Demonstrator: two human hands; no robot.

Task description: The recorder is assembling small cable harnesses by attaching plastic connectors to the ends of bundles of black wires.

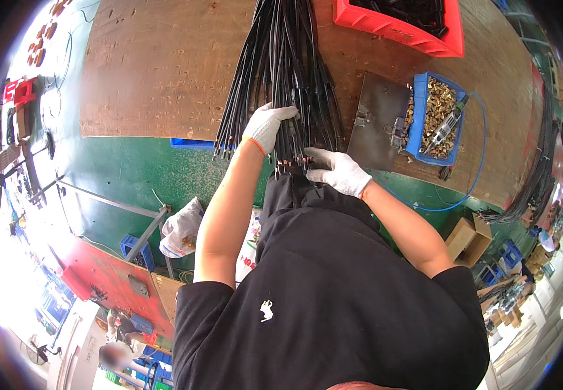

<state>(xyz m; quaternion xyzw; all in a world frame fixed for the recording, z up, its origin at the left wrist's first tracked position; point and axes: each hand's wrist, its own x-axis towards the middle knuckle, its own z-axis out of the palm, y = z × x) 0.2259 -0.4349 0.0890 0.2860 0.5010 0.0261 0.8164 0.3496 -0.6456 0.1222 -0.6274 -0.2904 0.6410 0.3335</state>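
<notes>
A thick bundle of black cables [280, 58] runs down the middle of the brown table, its bare, coppery ends hanging past the near edge by my body. My left hand [267, 127], in a white glove with an orange cuff, is wrapped over part of the bundle just above those ends; some of its fingers are hidden. Close to the cable ends on the right, my gloved right hand [340, 171] has its thumb and forefinger stretched out and apart, the fingertips against the ends. Other cables fan out loosely to the left of my left hand.
A blue bin [418, 140] of brass-coloured fittings stands at the right, a metal hand tool [449, 123] with a blue hose lying on it. Beside it is a dark metal plate [379, 117]. A red crate [450, 45] of black parts sits far right; the brown table [151, 71] extends left.
</notes>
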